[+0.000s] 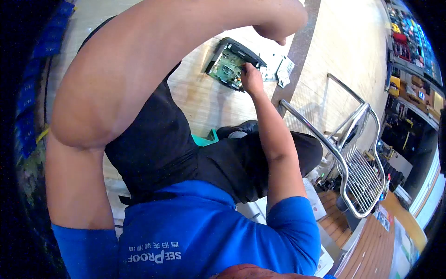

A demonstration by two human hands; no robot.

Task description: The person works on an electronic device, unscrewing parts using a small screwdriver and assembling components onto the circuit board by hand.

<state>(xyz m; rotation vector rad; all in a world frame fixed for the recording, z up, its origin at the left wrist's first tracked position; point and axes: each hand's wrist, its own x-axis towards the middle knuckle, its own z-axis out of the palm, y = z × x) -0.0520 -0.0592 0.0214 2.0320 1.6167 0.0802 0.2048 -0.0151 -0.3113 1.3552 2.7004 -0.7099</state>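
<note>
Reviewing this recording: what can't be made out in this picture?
Head view, throughout:
- Left hand: the hand itself hides any grip.
- Right hand: the hand itself hides any grip at the circuit board.
- Circuit board: component markings too small to read.
- Green object: partly hidden by the black trousers.

We look from a single head-worn camera, pitched steeply downward over the wearer's blue shirt (186,228), whose lettering stands upside down to us, and forward past the black trousers (155,146) to a green circuit board (226,66) above the middle of our view. The left forearm (162,35) crosses so near our lens that it looms large, while the board sits farther off and small. Our wide-angle view curves within a dark rim, taking in distant, sideways-leaning shelving (418,88) at right.
</note>
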